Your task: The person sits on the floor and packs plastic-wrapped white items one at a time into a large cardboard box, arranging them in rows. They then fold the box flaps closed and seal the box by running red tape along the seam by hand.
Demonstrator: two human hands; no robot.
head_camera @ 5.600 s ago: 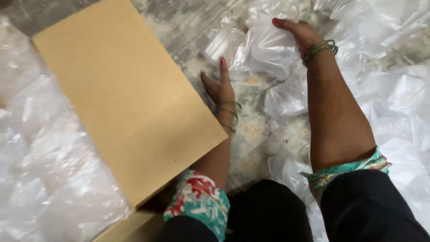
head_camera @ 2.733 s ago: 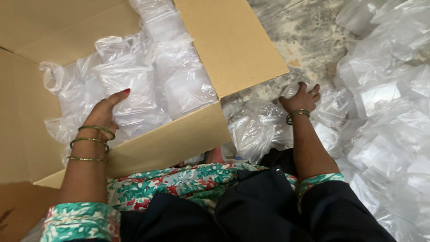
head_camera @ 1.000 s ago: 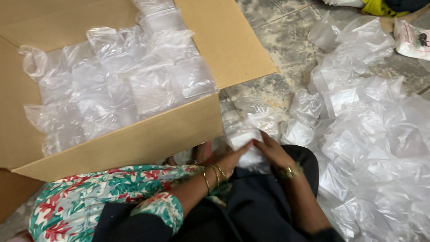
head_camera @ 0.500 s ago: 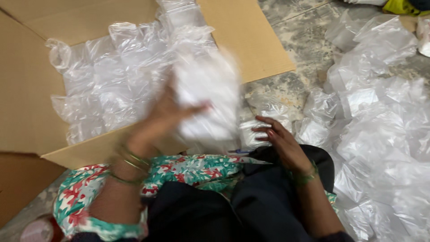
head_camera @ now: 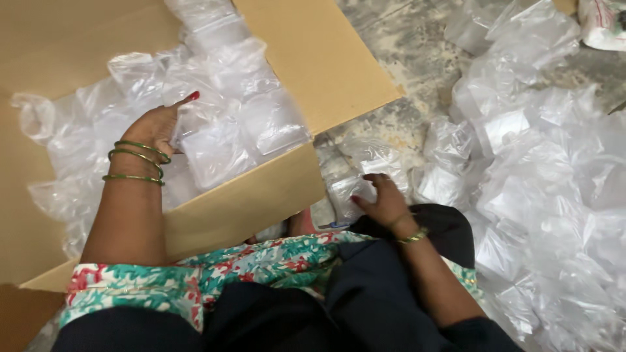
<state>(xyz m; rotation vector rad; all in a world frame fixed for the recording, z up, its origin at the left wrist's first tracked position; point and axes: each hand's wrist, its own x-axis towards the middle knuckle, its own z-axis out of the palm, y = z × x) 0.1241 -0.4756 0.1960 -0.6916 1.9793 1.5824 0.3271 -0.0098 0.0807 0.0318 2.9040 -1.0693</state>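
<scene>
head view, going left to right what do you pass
open brown cardboard box → left hand on clear plastic packets inside it → right hand on a floor packet → heap of clear plastic bags

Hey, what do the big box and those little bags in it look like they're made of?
Box: looks like corrugated cardboard, matte tan, with folded flaps. Bags: thin clear plastic film, glossy and crinkled, catching white glare. The left hand rests on them.

Hands [head_camera: 156,127] on clear packets [head_camera: 215,140]
</scene>
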